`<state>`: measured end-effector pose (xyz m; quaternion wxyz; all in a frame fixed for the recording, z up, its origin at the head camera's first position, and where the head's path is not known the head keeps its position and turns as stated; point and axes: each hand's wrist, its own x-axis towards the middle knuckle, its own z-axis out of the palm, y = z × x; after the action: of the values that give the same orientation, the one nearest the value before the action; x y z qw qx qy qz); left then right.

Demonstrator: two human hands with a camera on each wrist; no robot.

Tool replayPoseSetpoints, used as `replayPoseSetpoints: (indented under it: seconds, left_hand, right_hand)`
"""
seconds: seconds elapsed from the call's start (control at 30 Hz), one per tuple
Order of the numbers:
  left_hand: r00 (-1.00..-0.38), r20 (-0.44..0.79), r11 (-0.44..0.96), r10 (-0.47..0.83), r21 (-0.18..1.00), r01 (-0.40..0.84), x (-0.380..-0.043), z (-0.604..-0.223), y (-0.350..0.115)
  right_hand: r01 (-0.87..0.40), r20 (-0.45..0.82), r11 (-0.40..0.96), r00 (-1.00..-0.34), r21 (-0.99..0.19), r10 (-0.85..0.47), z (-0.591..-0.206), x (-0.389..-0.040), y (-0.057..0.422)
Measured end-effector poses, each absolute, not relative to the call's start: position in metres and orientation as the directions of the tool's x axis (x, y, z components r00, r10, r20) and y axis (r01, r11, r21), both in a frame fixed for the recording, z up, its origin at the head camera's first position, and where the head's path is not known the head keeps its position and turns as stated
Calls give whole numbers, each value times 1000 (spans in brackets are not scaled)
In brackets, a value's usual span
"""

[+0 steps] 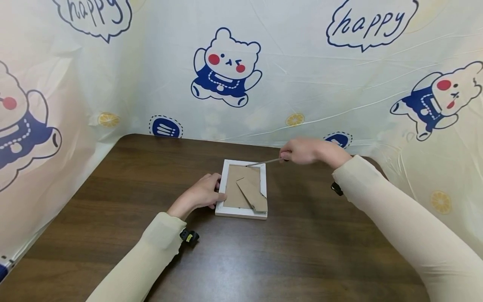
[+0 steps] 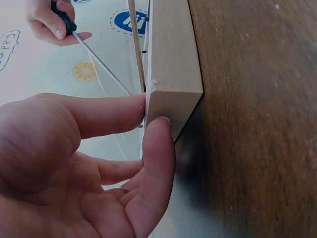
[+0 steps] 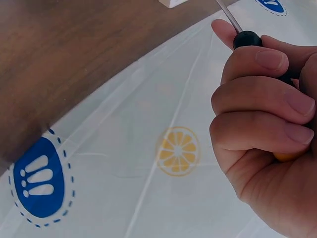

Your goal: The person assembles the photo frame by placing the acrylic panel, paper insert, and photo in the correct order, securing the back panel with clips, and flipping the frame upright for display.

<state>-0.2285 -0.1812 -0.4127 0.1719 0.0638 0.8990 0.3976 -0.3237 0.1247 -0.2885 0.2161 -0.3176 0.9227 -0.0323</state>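
Observation:
A white picture frame (image 1: 241,213) lies back side up on the table, its brown backing board (image 1: 234,188) showing. On the board, a stand flap (image 1: 253,193) slants toward the near right corner. My left hand (image 1: 201,191) grips the frame's left edge, thumb on top and fingers against the side. My right hand (image 1: 302,151), beyond the frame's far right corner, curls round the dark handle of a screwdriver (image 3: 247,39). Its metal shaft slopes down leftward, tip at the far edge of the backing board. Small dark tabs (image 2: 144,51) stick out along the frame's inner edge.
The brown wooden table (image 1: 302,251) extends around the frame on every side. A pale printed cloth (image 1: 294,75) with bears and lemon slices hangs behind the table and along both sides, close behind my right hand.

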Motion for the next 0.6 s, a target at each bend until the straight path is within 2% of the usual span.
replayPoseSetpoints:
  seconds: [0.2,0.33,0.6]
  left_hand:
    - [-933,-258,671,252,741,-24,-229,-415,-182]
    - [-933,-261,670,248,742,-29,-230,-416,-183]
    - [-932,-265,670,246,741,-34,-230,-416,-183]
  right_hand:
    - [-613,-409,776,-677,-146,-612,-278,-330,114]
    - [-600,-442,785,-669,-152,-597,-274,-332,112]
    - [-587,-418,790,-683,-176,-600,-272,-332,113]
